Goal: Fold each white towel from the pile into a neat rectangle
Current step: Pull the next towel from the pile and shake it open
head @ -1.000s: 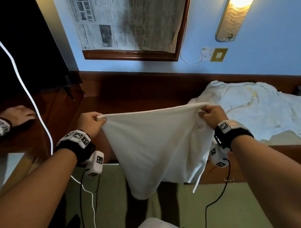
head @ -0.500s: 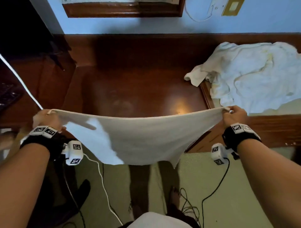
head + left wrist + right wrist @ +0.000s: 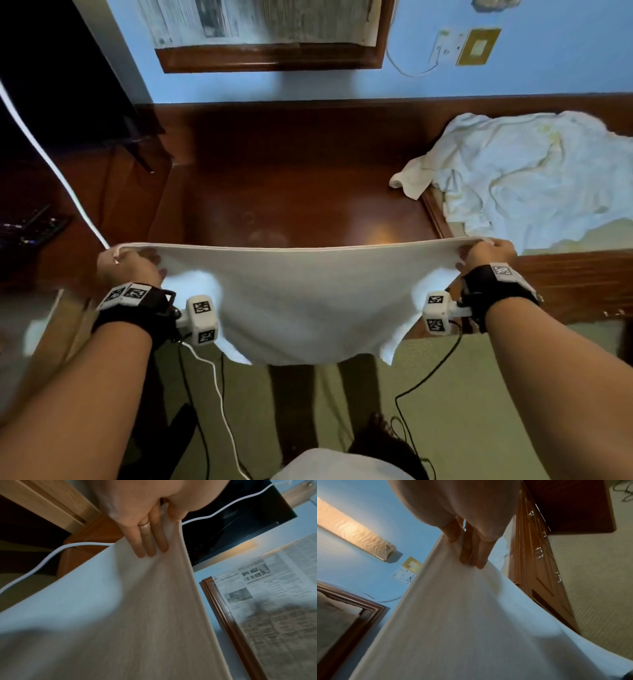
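A white towel [image 3: 301, 294] hangs stretched between my two hands above the near edge of the dark wooden table [image 3: 301, 178]. My left hand [image 3: 128, 263] pinches its top left corner, thumb on one side and fingers [image 3: 147, 543] flat on the other side of the towel [image 3: 137, 615]. My right hand [image 3: 488, 253] pinches the top right corner the same way, fingers [image 3: 474, 550] lying against the towel [image 3: 462, 622]. The top edge runs nearly straight and the lower part sags toward the floor. The pile of white towels [image 3: 527, 171] lies crumpled at the right.
A white cable [image 3: 51, 161] crosses the left side over a lower wooden surface. A framed board with newspaper [image 3: 263, 24] hangs on the blue wall with a socket plate [image 3: 478, 46] to its right. Black wires [image 3: 424, 383] trail over the green floor.
My hands have spread far apart, pulling the towel from a bunched drape into a wide taut span. The view has tipped down toward the table and then back up a little.
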`<state>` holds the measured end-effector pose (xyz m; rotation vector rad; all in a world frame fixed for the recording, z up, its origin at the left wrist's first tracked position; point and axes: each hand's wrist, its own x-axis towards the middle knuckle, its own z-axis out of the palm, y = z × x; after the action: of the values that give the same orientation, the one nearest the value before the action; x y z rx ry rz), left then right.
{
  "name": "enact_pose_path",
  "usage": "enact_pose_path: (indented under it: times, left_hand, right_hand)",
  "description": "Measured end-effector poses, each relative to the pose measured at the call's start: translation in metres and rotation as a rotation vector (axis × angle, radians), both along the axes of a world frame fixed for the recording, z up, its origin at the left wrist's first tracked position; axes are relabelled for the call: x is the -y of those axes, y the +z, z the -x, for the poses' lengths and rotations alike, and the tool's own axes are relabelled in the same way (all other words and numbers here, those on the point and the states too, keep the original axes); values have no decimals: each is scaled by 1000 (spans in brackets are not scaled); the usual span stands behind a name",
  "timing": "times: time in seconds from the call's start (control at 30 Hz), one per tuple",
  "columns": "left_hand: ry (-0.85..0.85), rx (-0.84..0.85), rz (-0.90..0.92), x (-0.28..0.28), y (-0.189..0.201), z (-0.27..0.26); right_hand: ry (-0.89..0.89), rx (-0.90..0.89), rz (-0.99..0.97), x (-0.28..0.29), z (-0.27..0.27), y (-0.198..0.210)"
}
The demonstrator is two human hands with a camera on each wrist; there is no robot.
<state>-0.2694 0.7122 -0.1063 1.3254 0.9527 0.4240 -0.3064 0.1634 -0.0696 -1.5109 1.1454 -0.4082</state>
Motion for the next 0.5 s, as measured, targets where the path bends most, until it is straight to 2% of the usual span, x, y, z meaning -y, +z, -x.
enact_pose_path:
  times: [0.17,0.27,0.4,0.5]
  left_hand:
    - [77,174,-9,20,41,-23]
    - [107,232,115,2,30,-74]
    - [132,224,114,33,66,-124]
    - [135,226,129,39,74,-181]
  right_hand:
    - [-105,139,-2,-7,-36,35]
    - [-106,225,-61,-5,-77,53]
    - [-102,348,-131,-3,-147,59]
    - [-88,383,-160,4,-209,54]
